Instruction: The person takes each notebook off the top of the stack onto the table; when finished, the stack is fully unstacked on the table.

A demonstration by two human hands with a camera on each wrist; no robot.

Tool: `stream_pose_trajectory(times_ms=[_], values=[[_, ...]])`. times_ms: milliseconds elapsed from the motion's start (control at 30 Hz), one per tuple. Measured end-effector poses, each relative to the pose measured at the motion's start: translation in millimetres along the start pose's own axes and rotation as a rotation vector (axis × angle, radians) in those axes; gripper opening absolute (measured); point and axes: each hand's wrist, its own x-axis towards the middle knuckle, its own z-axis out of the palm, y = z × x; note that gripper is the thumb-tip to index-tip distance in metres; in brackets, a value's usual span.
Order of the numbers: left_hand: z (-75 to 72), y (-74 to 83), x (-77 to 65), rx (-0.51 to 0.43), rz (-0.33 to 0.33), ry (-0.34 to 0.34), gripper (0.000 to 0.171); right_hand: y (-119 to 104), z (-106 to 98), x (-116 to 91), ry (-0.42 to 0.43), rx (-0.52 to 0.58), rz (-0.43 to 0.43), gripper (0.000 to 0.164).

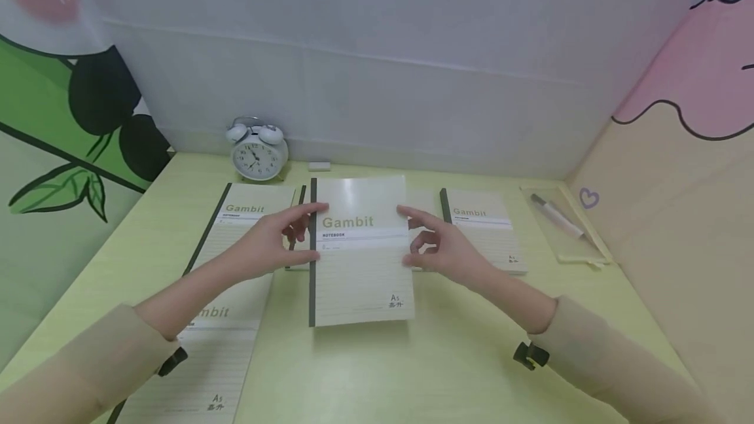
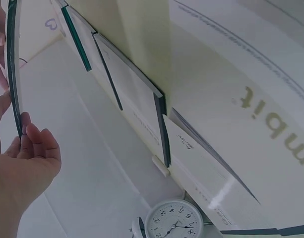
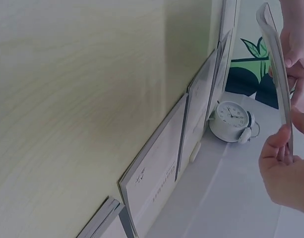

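Observation:
Both hands hold a pale "Gambit" notebook with a dark spine, raised above the table with its cover facing the head camera. The left hand pinches the spine edge between thumb and fingers. On the opposite edge, the right hand grips with thumb and fingertips. Seen nearly edge-on in the left wrist view, the held notebook stands upright; its pages bow slightly at the top in the right wrist view. Behind it, partly hidden, lies another notebook.
At left lie a back notebook and a front notebook, partly covered by the left arm. A smaller-looking notebook lies right. Along the back are a white alarm clock and a small white block. A clear pouch holds a pen.

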Motion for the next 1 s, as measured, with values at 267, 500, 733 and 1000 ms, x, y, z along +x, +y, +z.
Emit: stream_pose_trajectory(times_ms=[267, 500, 733, 1000], values=[[-1.2, -18.2, -23.3, 0.065, -0.042, -0.069, 0.076, 8.1, 25.9, -1.1, -0.056, -0.226, -0.05, 0.081], [7.5, -37.9, -43.0, 0.093, -0.09, -0.148, 0.08, 17.4, 50.5, -6.1, -0.131, -0.275, -0.036, 0.082], [14.5, -46.2, -61.4, 0.181, -0.119, -0.198, 0.076, 29.1, 76.0, -9.3, -0.178, -0.324, -0.035, 0.083], [16.9, -53.0, -71.3, 0.209, -0.077, -0.265, 0.076, 40.7, 94.6, -9.7, -0.243, -0.347, -0.017, 0.083]])
